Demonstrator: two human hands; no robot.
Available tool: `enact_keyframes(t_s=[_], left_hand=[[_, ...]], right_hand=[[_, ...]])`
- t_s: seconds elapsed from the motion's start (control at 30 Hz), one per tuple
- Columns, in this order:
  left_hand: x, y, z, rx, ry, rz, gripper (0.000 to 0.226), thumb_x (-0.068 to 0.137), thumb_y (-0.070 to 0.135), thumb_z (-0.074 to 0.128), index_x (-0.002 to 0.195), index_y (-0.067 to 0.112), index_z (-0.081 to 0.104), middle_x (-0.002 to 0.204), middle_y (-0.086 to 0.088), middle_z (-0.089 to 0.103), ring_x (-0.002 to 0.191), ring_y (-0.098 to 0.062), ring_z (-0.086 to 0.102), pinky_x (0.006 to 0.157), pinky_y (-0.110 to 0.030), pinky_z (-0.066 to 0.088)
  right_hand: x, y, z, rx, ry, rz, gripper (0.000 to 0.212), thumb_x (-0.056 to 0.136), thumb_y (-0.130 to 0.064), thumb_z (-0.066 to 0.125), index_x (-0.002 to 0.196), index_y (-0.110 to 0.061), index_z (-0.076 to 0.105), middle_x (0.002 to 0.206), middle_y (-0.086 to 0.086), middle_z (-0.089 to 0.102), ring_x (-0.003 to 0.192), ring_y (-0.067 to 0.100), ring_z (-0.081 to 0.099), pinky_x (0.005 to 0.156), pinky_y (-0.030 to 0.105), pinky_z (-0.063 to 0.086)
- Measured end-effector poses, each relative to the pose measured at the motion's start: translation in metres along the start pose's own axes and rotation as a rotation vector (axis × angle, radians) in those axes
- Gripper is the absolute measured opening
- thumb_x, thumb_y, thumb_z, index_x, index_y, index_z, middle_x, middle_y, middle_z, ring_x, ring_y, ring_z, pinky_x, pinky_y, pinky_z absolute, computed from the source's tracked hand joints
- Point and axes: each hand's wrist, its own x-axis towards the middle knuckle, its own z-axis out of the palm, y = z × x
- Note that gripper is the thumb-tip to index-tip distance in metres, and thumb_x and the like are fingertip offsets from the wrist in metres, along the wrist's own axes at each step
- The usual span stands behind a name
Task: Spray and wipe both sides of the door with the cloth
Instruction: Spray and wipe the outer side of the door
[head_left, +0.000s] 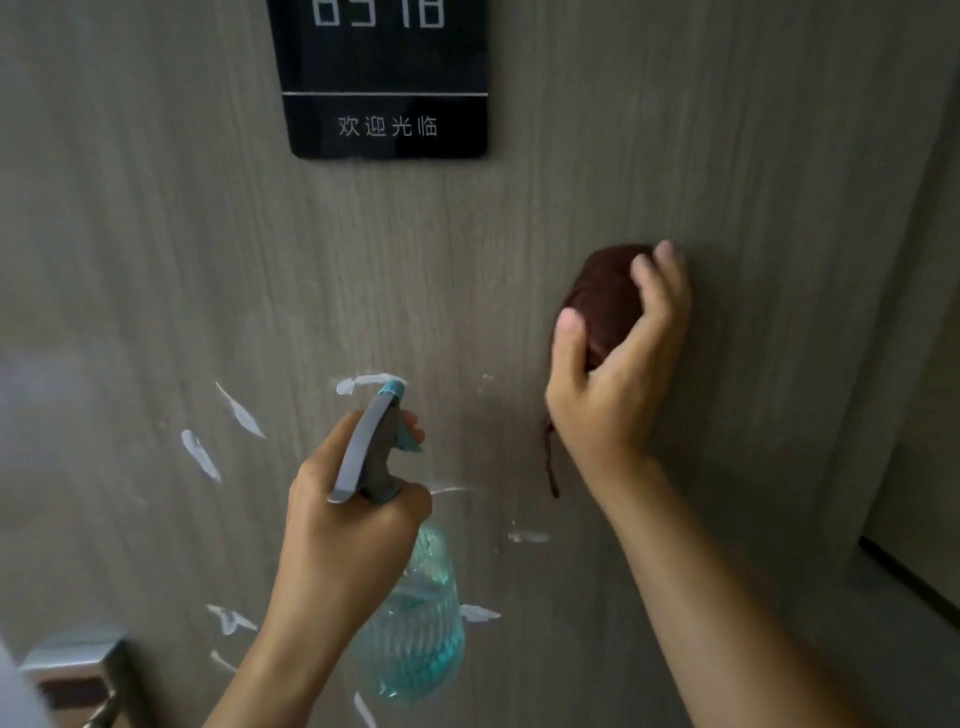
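A grey wood-grain door (519, 218) fills the view, with white smears scattered over its lower middle. My left hand (348, 519) grips the neck of a clear spray bottle (415, 613) holding teal liquid; its grey and teal nozzle points at the door and a finger lies on the trigger. My right hand (618, 364) holds a bunched dark brown cloth (605, 296) against the door, to the right of the smears. A strip of the cloth hangs below my wrist.
A black room-number plate (387, 78) is fixed to the door at the top centre. A metal door handle (78, 670) sticks out at the lower left. The door's right edge and a frame (914, 364) run down the right side.
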Motion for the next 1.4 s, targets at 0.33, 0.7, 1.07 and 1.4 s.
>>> enact_keyframes(t_s=[0.33,0.7,1.07,1.4], left_hand=[[-0.005,0.002,-0.02,-0.012,-0.036,-0.007,0.06,0.074,-0.02,0.068,0.095,0.037,0.073,0.095,-0.017,0.066,0.072,-0.049,0.055,0.056,-0.038,0.044],[-0.006,-0.004,-0.019,0.01,-0.004,-0.026,0.05,0.073,-0.018,0.064,0.094,0.027,0.07,0.079,-0.017,0.064,0.049,-0.02,0.042,0.047,-0.032,0.037],[-0.002,-0.012,-0.043,0.095,-0.01,-0.04,0.038,0.075,-0.014,0.064,0.087,0.022,0.066,0.053,0.004,0.045,0.045,-0.017,0.038,0.045,-0.032,0.036],[-0.002,-0.021,-0.052,0.117,-0.008,-0.008,0.043,0.072,-0.013,0.064,0.088,0.027,0.067,0.056,-0.005,0.052,0.045,-0.014,0.043,0.045,-0.027,0.039]], right_hand=[[-0.045,0.018,-0.018,0.022,-0.411,-0.591,0.058,0.094,-0.03,0.079,0.137,-0.002,0.053,0.147,0.023,0.055,0.143,0.04,0.048,0.114,0.053,0.045],[-0.041,-0.054,0.034,0.046,-0.293,-0.337,0.054,0.099,-0.026,0.072,0.138,0.004,0.052,0.149,0.031,0.049,0.145,0.048,0.04,0.117,0.057,0.039],[-0.011,-0.027,0.014,0.006,-0.088,-0.063,0.049,0.099,-0.017,0.067,0.134,0.015,0.052,0.149,0.033,0.044,0.145,0.049,0.038,0.117,0.062,0.035],[-0.075,-0.048,0.024,-0.003,-0.401,-0.35,0.057,0.105,-0.037,0.061,0.143,0.0,0.041,0.156,0.026,0.038,0.151,0.044,0.032,0.124,0.052,0.032]])
